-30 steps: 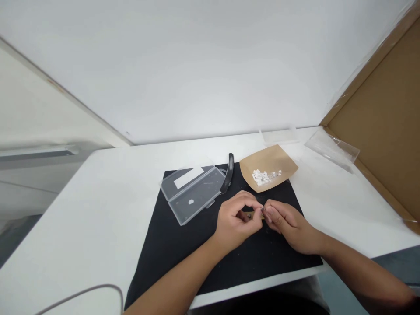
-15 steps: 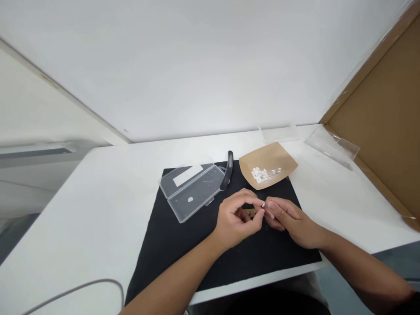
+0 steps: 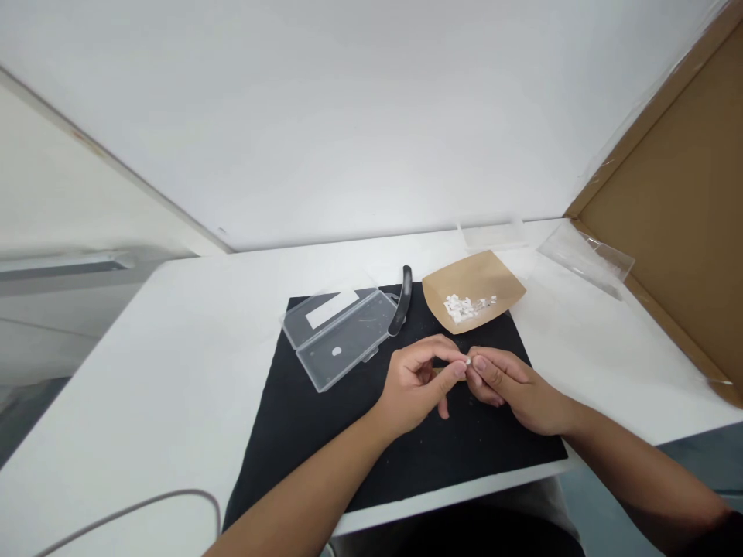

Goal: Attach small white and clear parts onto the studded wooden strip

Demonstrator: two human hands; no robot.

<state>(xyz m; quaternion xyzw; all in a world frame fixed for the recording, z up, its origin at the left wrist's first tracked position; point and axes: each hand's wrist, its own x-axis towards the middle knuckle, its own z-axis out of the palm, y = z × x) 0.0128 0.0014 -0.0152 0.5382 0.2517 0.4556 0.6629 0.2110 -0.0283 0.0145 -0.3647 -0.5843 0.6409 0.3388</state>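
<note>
My left hand (image 3: 419, 381) pinches a tiny white piece (image 3: 467, 361) between thumb and forefinger; its exact kind is too small to make out. My right hand (image 3: 516, 387) meets it from the other side, thumb pressed against curled fingers at the same piece. Whether the right fingers hold something more is hidden. Both hands hover over a black mat (image 3: 453, 456). Partly covered by the left hand, a small brown strip (image 3: 458, 377) lies behind the fingers. Just beyond the hands stands a brown paper tray (image 3: 493, 282) with a heap of small white pieces (image 3: 461, 308).
An opened clear plastic case (image 3: 348, 348) lies on the mat's far left, with a black curved-handled tool (image 3: 400, 302) against its right end. Clear plastic trays (image 3: 586, 255) sit near the cardboard wall (image 3: 667, 193). A grey cable (image 3: 145, 499) runs at the front left.
My left thumb has closed up against the forefinger around the small white piece, and a lower left finger now hangs down. The right hand stays almost where it was.
</note>
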